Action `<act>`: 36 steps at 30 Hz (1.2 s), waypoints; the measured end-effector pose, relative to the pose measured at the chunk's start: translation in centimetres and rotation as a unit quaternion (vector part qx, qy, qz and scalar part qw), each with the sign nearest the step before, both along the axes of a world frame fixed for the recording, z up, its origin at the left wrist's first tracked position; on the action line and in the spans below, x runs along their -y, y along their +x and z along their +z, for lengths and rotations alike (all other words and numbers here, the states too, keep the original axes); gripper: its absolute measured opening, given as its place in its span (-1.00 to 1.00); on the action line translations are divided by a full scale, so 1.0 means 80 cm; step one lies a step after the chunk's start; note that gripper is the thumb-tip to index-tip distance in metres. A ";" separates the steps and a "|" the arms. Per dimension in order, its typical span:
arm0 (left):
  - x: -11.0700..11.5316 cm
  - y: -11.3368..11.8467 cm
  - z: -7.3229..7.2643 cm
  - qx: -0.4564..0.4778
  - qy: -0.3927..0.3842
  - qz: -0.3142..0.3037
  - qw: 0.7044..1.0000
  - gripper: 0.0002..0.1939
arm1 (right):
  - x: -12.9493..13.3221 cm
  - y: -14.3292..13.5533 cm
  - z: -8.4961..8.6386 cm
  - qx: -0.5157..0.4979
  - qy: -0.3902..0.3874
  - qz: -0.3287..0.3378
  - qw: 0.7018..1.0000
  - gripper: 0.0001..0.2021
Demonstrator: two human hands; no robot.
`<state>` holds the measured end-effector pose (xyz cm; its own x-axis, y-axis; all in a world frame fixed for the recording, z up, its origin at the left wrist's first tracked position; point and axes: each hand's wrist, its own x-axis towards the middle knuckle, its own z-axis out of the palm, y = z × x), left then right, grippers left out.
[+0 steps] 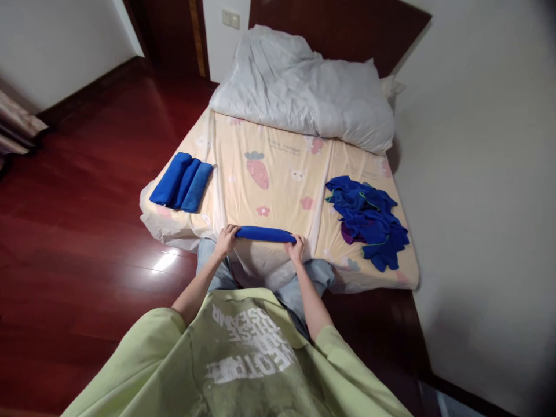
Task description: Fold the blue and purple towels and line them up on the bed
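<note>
A rolled blue towel lies crosswise at the near edge of the bed, its ends between my two hands. My left hand is closed around its left end, and my right hand grips the right end. To the left on the bed, several rolled blue towels sit side by side. A loose, crumpled heap of blue cloths is spread on the right, some with green edging, and a purple piece shows beneath.
The bed has a cream sheet printed with carrots and flowers. A bunched white quilt fills its head end, before a dark headboard. Dark red wood floor extends left; a white wall stands close on the right.
</note>
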<state>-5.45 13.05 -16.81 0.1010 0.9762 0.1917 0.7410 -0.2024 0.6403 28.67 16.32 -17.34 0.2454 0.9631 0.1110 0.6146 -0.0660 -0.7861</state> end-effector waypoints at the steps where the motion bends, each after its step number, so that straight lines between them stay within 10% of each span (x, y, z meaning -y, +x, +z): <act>1: 0.016 0.000 -0.005 0.010 0.001 0.003 1.000 -0.55 | 0.002 -0.001 0.001 -0.013 -0.005 -0.008 1.000 -0.69; 11: 0.127 0.000 0.011 0.134 0.016 0.030 0.990 -0.59 | 0.009 -0.036 0.020 -0.271 -0.098 -0.018 0.957 -0.69; 26: 0.151 -0.073 0.023 0.091 0.081 0.031 0.992 -0.49 | -0.061 -0.125 0.074 -0.461 -0.263 0.035 0.847 -0.82; 36: 0.169 -0.098 -0.013 0.058 0.135 0.063 0.987 -0.62 | -0.131 -0.237 0.061 -0.426 -0.241 0.056 0.870 -0.70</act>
<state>-13.32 -0.43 -17.85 -0.0569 0.8912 0.4501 0.6955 -0.2880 0.6583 9.72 26.79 -12.44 -0.0577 0.8700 -0.4897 -0.1545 -0.4924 -0.8565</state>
